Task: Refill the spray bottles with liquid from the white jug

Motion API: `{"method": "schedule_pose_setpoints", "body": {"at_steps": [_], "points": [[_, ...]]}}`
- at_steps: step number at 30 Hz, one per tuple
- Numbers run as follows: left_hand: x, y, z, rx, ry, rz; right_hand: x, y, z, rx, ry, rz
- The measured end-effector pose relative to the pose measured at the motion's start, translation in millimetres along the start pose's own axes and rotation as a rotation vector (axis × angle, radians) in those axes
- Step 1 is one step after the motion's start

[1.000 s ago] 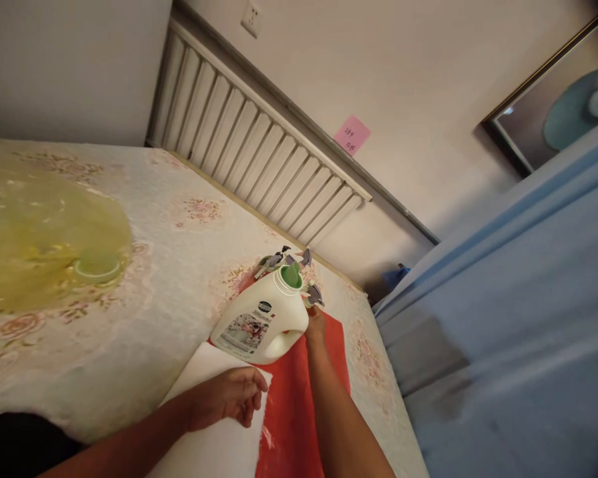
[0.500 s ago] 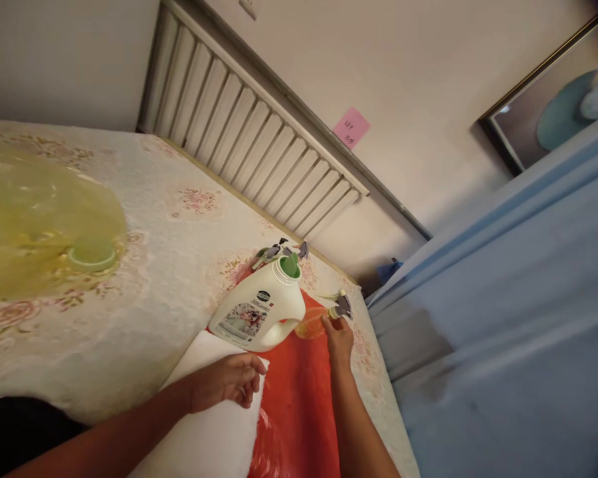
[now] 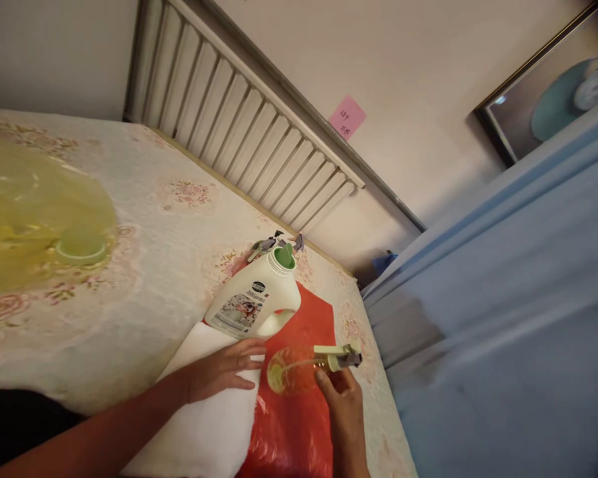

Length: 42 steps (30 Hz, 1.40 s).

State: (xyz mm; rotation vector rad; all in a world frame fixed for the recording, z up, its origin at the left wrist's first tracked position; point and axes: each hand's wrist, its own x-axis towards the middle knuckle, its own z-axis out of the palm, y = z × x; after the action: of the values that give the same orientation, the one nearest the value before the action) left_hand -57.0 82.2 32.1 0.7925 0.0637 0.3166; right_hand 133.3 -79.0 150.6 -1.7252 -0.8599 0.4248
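My right hand [image 3: 345,405] is closed round the neck of a clear spray bottle [image 3: 299,370] with a pale trigger head. The bottle is tilted on its side above a red sheet [image 3: 306,435], with a little yellowish liquid at its base. My left hand [image 3: 232,368] is open, fingers spread, over a white cloth [image 3: 204,425], close to the bottle's base but apart from it. Just beyond stands a cream detergent jug [image 3: 256,299], its mouth uncapped and showing a green spout. Partly hidden behind the jug are more spray heads [image 3: 274,242].
A yellowish transparent plastic bag [image 3: 40,212] with a green cap [image 3: 82,247] lies at the left on the floral tablecloth [image 3: 144,279]. A radiator [image 3: 239,126] runs along the wall behind. Blue curtain fabric [image 3: 488,285] hangs along the right edge.
My right hand has brought the spray bottle nearer and tilted it, moving it away from beside the jug. My left hand's fingers have straightened and spread.
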Motion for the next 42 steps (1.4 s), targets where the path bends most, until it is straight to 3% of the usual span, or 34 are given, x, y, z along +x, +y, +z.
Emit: {"method": "schedule_pose_setpoints", "body": {"at_steps": [8,12,17,25,29,35,42], "points": [[-4,6,10.1,-0.064,-0.178,-0.049,-17,-13,34,0.038,-0.063,0.058],[-6,13,16.9,0.013,-0.175,-0.069,-18,-14,39,0.068,-0.077,0.063],[-4,12,20.1,0.154,-0.206,0.046,-23,-15,40,0.04,-0.056,0.071],[0,-6,-0.4,0.367,-0.104,0.12,-26,-11,45,0.046,-0.057,0.078],[-3,-3,2.6,0.377,-0.128,0.103,-27,-10,52,0.014,-0.068,0.074],[-4,-6,10.8,0.508,-0.035,0.105,-32,-16,64,-0.077,-0.133,0.031],[-5,-6,10.1,0.534,-0.018,0.116,-31,-16,63,-0.001,-0.124,-0.014]]}}
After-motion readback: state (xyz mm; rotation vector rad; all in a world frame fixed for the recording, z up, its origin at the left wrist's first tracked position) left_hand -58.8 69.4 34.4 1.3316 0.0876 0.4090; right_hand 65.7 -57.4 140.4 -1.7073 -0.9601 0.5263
